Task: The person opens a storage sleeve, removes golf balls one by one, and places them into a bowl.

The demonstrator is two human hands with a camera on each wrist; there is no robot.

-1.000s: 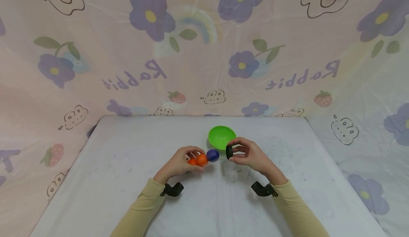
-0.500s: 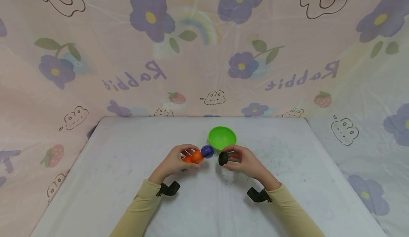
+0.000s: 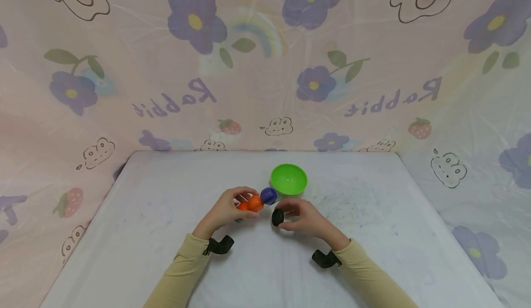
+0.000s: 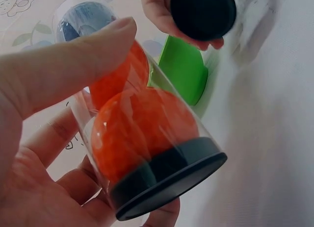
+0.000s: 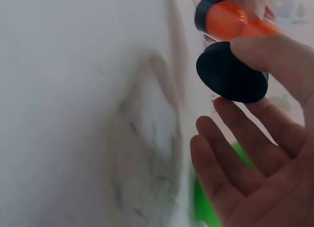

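My left hand (image 3: 224, 213) grips a clear tube (image 4: 189, 107), its thumb across one side and its fingers behind. Two orange balls (image 4: 144, 131) sit inside, with a blue ball (image 3: 268, 196) at the far end, toward the bowl. A black cap (image 4: 171, 180) closes the tube's near end. In my right hand (image 3: 307, 219) a loose round black lid (image 5: 230, 72) is pinched between thumb and fingertips. That lid is just right of the tube and nearer me than the blue ball, apart from it in the head view.
A green bowl (image 3: 289, 180) stands on the white table (image 3: 166, 188) just beyond both hands, with nothing in it. Dark smudges mark the tabletop at the right. A flower-printed curtain (image 3: 249, 77) hangs behind the table and along both sides.
My right hand has moved left and nearer me with the black lid, which has turned. My left hand and the tube shifted slightly left, then stayed nearly still.
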